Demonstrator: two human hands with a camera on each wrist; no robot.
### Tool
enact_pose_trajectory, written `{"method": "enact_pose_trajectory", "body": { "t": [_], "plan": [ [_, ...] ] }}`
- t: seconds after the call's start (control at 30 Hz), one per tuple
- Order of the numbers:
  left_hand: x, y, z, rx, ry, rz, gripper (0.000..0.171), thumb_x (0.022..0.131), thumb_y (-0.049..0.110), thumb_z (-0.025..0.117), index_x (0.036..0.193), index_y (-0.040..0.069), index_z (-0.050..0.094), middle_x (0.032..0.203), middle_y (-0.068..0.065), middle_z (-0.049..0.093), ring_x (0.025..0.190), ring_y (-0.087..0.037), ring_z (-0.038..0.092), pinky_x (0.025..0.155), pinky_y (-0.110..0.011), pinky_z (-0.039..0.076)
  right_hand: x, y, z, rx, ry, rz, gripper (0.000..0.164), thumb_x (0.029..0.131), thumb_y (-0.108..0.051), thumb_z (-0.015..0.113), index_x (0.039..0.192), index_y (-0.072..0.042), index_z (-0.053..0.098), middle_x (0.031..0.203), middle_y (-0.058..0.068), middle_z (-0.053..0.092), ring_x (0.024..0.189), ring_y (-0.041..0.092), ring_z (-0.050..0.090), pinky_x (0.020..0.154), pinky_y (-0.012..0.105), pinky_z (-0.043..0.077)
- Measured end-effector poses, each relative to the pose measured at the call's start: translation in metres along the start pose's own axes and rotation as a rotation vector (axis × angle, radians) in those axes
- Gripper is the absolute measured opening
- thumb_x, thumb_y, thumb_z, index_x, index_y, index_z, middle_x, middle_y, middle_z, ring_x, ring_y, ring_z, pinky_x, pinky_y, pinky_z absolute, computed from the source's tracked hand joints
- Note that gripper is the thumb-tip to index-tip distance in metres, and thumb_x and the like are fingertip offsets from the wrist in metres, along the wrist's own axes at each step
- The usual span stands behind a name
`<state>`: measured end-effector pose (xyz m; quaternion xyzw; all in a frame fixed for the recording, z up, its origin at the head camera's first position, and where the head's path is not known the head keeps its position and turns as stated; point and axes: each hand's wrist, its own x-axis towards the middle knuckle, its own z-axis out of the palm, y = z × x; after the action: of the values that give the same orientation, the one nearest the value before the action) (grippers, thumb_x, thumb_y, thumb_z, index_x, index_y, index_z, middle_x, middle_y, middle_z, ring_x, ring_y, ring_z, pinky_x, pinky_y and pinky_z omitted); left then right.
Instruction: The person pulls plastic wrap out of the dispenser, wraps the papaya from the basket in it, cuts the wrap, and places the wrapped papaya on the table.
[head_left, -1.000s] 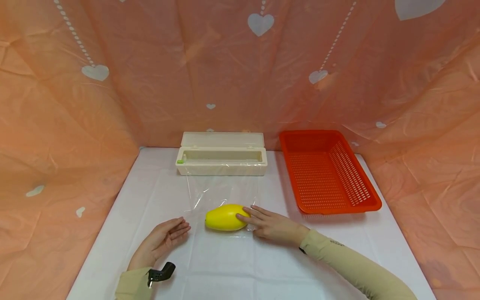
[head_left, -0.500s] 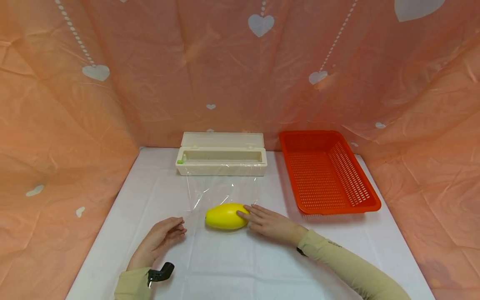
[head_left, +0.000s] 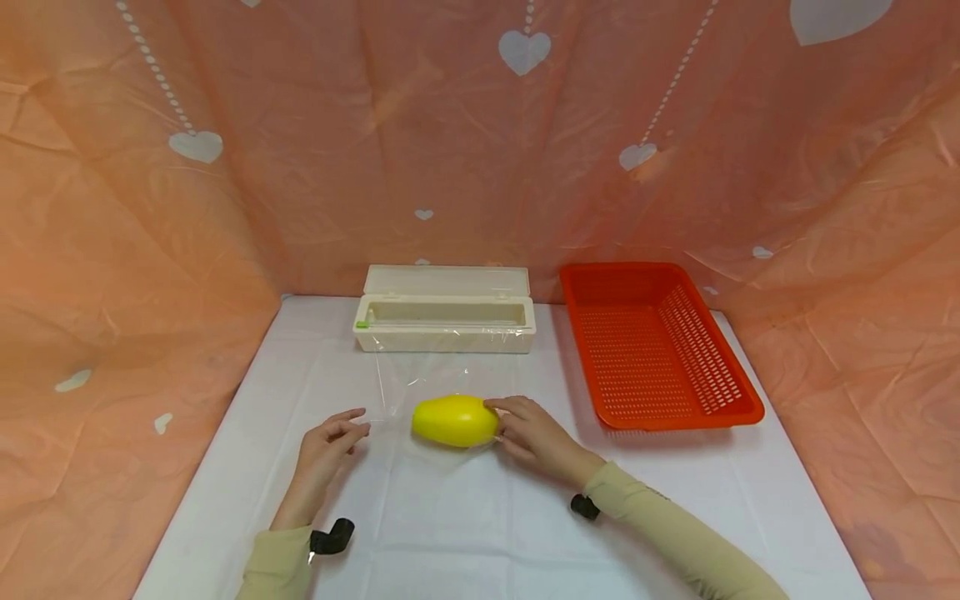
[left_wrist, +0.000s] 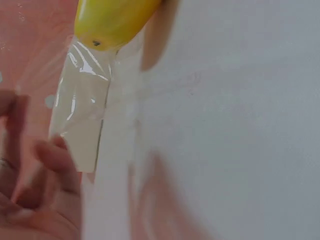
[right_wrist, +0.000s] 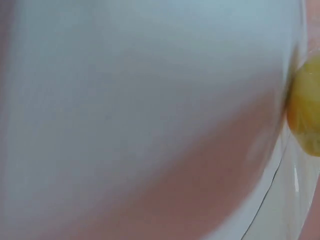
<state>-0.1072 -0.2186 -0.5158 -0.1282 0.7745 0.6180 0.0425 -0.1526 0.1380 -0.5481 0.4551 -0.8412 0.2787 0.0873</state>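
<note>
A yellow papaya (head_left: 455, 421) lies on its side on clear cling film (head_left: 390, 387) drawn out from a cream dispenser box (head_left: 444, 340). To the papaya's left, the left hand (head_left: 324, 450) pinches the film's edge at its fingertips. In the left wrist view, film (left_wrist: 82, 70) stretches from under the papaya (left_wrist: 112, 22) towards the bent fingers (left_wrist: 57, 157). At the papaya's right end, the right hand (head_left: 543, 442) has its index finger against the fruit and its lower fingers at the gathered film. In the right wrist view, the papaya (right_wrist: 307, 107) shows at the edge; the fingertips are hidden.
The dispenser box stands at the back with its lid (head_left: 446, 280) raised and a small green piece (head_left: 362, 325) on its front left. A red perforated basket (head_left: 660, 350) stands at the back right. A white cloth (head_left: 442, 533) covers the table; a pink curtain (head_left: 337, 150) hangs behind.
The papaya has shifted slightly towards the box. The left hand has moved forward to the film's edge, and the right hand's fingers have bent in at the papaya's end.
</note>
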Motion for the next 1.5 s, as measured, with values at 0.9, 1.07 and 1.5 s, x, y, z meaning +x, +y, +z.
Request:
{"method": "enact_pose_trajectory", "body": {
  "t": [0.9, 1.07, 1.5],
  "plan": [
    [0.024, -0.013, -0.007, -0.378, -0.302, 0.118, 0.025, 0.093, 0.010, 0.063, 0.102, -0.014, 0.064, 0.096, -0.009, 0.072, 0.091, -0.021, 0.068, 0.087, -0.039, 0.051, 0.013, -0.021, -0.013, 0.536, 0.206, 0.452, 0.008, 0.082, 0.007, 0.070, 0.087, 0.004, 0.065, 0.084, 0.014, 0.067, 0.078, 0.017, 0.059, 0.073, 0.028, 0.052],
    [0.028, -0.015, -0.012, -0.238, -0.280, 0.166, 0.030, 0.085, 0.000, 0.071, 0.108, -0.016, 0.060, 0.101, -0.008, 0.071, 0.093, -0.017, 0.068, 0.083, -0.030, 0.053, 0.016, -0.021, -0.022, 0.536, 0.191, 0.464, 0.004, 0.088, 0.003, 0.065, 0.091, 0.005, 0.064, 0.086, 0.020, 0.066, 0.076, 0.021, 0.056, 0.067, 0.028, 0.047],
    [0.042, -0.006, -0.002, -0.117, -0.097, 0.211, 0.042, 0.079, -0.003, 0.076, 0.109, -0.008, 0.047, 0.091, -0.015, 0.068, 0.078, -0.014, 0.067, 0.070, -0.024, 0.055, 0.033, -0.012, -0.019, 0.607, 0.280, 0.489, 0.006, 0.092, 0.001, 0.060, 0.091, 0.007, 0.059, 0.113, 0.024, 0.060, 0.106, 0.033, 0.052, 0.086, 0.036, 0.038]
  ]
}}
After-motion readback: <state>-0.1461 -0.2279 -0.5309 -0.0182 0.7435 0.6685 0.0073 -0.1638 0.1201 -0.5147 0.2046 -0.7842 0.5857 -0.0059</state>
